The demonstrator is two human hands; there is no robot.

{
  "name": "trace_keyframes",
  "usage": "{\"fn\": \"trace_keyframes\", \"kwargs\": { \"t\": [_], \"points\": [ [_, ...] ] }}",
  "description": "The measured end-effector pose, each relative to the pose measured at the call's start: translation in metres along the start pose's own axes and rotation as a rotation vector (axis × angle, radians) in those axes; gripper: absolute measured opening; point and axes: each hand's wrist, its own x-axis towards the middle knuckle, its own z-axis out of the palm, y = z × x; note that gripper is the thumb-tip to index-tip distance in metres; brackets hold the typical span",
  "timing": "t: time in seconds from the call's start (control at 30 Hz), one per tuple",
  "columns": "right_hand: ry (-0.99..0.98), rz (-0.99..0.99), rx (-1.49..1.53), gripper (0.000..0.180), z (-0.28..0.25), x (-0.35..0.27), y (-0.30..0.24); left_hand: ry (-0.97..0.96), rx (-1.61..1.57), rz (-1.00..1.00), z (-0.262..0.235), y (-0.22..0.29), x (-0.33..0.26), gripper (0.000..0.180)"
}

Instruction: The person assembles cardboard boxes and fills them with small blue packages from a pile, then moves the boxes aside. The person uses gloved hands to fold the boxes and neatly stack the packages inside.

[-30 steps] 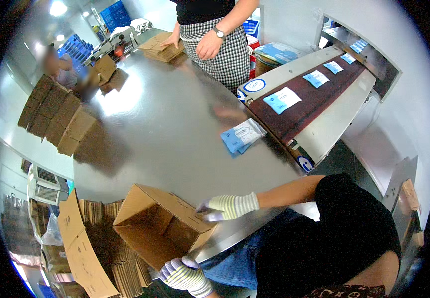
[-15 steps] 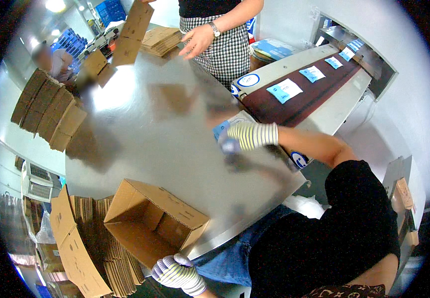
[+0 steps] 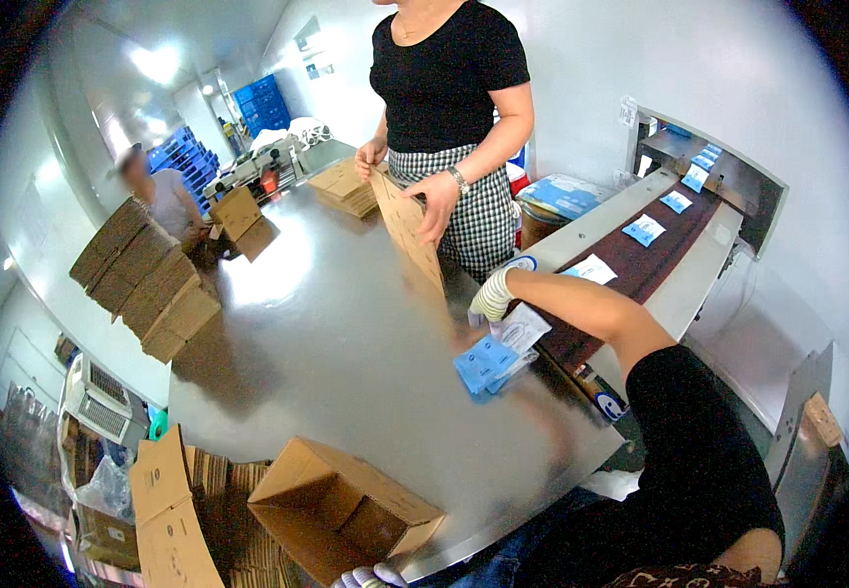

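Note:
My right hand (image 3: 491,299), in a striped knit glove, is at the near end of the conveyor, bent down against the far edge of a small pile of packets. Its fingers are mostly hidden. The blue and white packets (image 3: 488,365) lie overlapping on the metal table beside the belt. At the bottom edge, my left hand (image 3: 371,576), gloved too, has its fingers over the near rim of an open cardboard box (image 3: 322,529); the lower part of this hand is cut off. The box lies tilted, its opening toward the table, and shows a bare inside.
More packets (image 3: 645,230) ride on the dark red conveyor belt (image 3: 630,289). Across the metal table (image 3: 346,323) a co-worker holds a cardboard sheet (image 3: 410,230). Stacked flat cartons (image 3: 145,284) stand at the left, and more (image 3: 219,510) beside the box. Another person is farther back.
The view has tilted up. My right hand has gone from over the table to the belt's end, leaving packets in view. The co-worker's cardboard has come down in front of them.

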Motion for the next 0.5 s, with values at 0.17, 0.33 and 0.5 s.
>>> {"fn": "trace_keyframes", "kwargs": {
  "t": [0.17,0.33,0.5],
  "points": [
    [-0.431,0.029,0.066,0.083,0.030,0.031,-0.009,0.013,-0.017,-0.022,-0.010,0.008,0.002,0.034],
    [0.238,-0.068,-0.232,0.066,0.111,0.002,-0.072,0.051,-0.033,-0.023,-0.018,0.009,0.003,0.036],
    [0.249,-0.188,-0.301,0.076,0.129,-0.104,-0.198,-0.050,-0.003,-0.056,-0.045,0.025,0.009,0.030]
  ]
}}
